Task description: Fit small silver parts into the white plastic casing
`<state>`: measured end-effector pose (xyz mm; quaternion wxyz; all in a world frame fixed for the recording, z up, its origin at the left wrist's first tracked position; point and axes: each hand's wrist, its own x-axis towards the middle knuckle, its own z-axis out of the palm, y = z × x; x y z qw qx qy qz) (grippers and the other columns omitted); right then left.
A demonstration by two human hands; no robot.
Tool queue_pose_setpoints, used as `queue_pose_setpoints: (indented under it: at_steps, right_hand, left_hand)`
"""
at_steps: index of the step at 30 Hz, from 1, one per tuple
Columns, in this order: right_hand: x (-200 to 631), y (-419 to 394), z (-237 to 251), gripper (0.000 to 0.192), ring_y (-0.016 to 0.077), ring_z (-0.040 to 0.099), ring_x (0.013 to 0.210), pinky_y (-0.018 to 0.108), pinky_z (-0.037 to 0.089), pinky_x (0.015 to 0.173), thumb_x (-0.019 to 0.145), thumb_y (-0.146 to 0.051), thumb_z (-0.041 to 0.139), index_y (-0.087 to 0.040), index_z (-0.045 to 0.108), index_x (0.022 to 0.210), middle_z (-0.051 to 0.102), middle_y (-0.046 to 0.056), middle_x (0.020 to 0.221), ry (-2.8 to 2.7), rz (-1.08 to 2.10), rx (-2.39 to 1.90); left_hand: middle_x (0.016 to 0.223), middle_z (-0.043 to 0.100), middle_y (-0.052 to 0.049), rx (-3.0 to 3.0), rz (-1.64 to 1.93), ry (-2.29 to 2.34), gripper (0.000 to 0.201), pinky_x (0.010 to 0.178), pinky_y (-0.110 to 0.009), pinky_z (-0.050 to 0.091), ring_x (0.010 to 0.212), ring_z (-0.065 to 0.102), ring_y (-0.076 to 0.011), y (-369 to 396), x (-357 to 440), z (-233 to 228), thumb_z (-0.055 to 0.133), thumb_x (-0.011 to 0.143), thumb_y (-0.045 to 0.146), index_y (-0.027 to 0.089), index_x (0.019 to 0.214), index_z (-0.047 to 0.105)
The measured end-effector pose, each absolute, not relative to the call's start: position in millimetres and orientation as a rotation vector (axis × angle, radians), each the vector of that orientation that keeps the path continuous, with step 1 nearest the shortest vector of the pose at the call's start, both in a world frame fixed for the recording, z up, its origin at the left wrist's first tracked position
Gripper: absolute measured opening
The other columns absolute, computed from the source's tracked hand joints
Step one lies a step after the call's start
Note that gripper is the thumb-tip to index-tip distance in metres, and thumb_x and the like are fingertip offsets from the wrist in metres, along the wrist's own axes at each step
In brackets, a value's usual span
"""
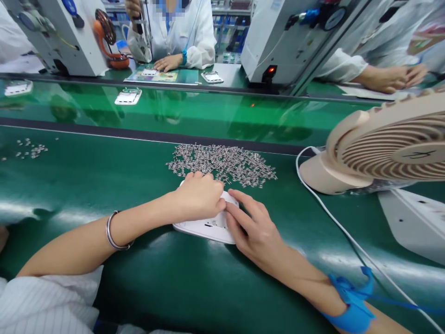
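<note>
A flat white plastic housing point(205, 228) lies on the green table in front of me. My left hand point(199, 195) rests curled on top of it, fingers pressing down near its far edge. My right hand point(253, 227) lies on the housing's right end, its fingertips meeting those of the left hand. Whether a small part is pinched between the fingers cannot be told. Just beyond the hands spreads a heap of several small metal clips point(224, 163). A metal bangle point(113, 232) is on my left wrist, a blue strap point(349, 301) on the right.
A beige desk fan point(385, 148) stands at the right, its white cable point(347, 236) running across the table. A few clips point(31, 150) lie at far left. White housings point(128, 96) ride the conveyor belt behind. Other people work across it beside white machines point(278, 41).
</note>
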<state>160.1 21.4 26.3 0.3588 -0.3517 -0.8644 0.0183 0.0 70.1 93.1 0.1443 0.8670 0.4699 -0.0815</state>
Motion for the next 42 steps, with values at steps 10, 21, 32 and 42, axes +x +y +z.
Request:
queue_pose_setpoints:
  at_steps: [10, 21, 32, 42]
  right_hand:
    - [163, 28, 24, 0.012, 0.0249, 0.055, 0.100, 0.040, 0.048, 0.081, 0.089, -0.013, 0.046, -0.015, 0.053, 0.099, 0.056, 0.016, 0.104, -1.981, 0.229, -1.005]
    - [157, 23, 23, 0.015, 0.0210, 0.056, 0.083, 0.034, 0.047, 0.069, 0.092, -0.011, 0.039, -0.015, 0.053, 0.094, 0.057, 0.012, 0.094, -2.205, 0.173, -0.880]
    - [152, 19, 18, 0.029, 0.0182, 0.046, 0.066, 0.030, 0.038, 0.060, 0.094, -0.013, 0.031, -0.013, 0.053, 0.075, 0.050, 0.009, 0.076, -2.425, 0.061, -0.881]
    - [130, -10, 12, 0.020, 0.0150, 0.038, 0.058, 0.028, 0.026, 0.054, 0.089, -0.009, 0.044, -0.015, 0.050, 0.071, 0.046, 0.002, 0.068, -2.611, 0.019, -0.828]
  left_hand:
    - [0.084, 0.059, -0.009, 2.710, -0.470, 1.043, 0.030, 0.076, -0.042, 0.040, 0.084, 0.054, -0.0265, 67, -9, 111, 0.043, 0.074, 0.010, 0.020, 0.092, 0.064]
    - [0.056, 0.053, -0.011, 2.603, -0.754, 1.688, 0.029, 0.046, -0.028, 0.033, 0.048, 0.051, -0.0189, 71, -37, 141, 0.034, 0.075, 0.004, 0.009, 0.070, 0.063]
    - [0.048, 0.055, 0.007, 1.196, -0.827, 0.086, 0.018, 0.057, -0.021, 0.048, 0.052, 0.057, -0.0116, 9, 46, 54, 0.054, 0.068, 0.007, 0.016, 0.053, 0.052]
    - [0.052, 0.046, 0.007, 0.923, -0.535, 0.140, 0.011, 0.048, -0.020, 0.048, 0.048, 0.055, -0.0100, -27, 34, -40, 0.066, 0.066, 0.021, 0.013, 0.068, 0.059]
